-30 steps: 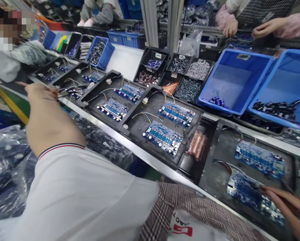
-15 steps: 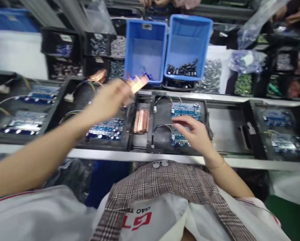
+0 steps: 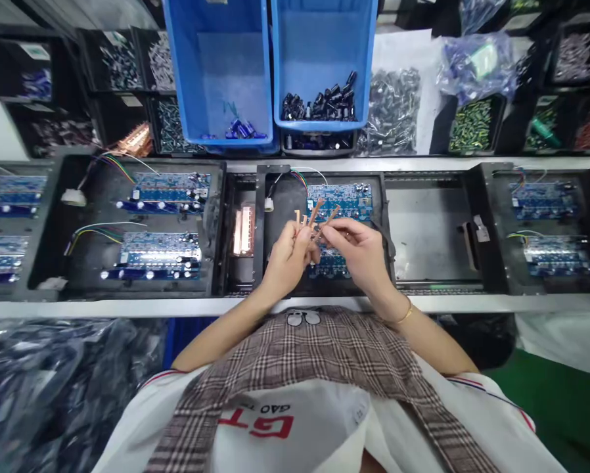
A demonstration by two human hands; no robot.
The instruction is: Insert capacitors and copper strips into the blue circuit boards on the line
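Observation:
My left hand (image 3: 286, 261) is closed around several thin copper strips (image 3: 317, 209), whose ends stick up past the fingers. Close beside it, my right hand (image 3: 363, 253) pinches another copper strip (image 3: 333, 214) between thumb and fingertips. Both hands are over a black tray (image 3: 279, 226) that carries two blue circuit boards. The upper board (image 3: 347, 199) shows mostly uncovered, while the lower board (image 3: 330, 264) is partly hidden by my hands. Coloured wires with a white connector (image 3: 269, 204) lie at the tray's upper left.
More copper strips (image 3: 244, 230) lie left of the tray. Another black tray with boards (image 3: 161, 253) stands further left, one more (image 3: 554, 253) at right. Behind the rail, blue bins (image 3: 219, 72) hold capacitors, beside a clear bag of parts (image 3: 392, 108) and black part boxes (image 3: 475, 125).
My left hand has come down and right from near the blue bins with the copper strips, meeting my right hand over the tray. My right hand now pinches a strip. The view has shifted.

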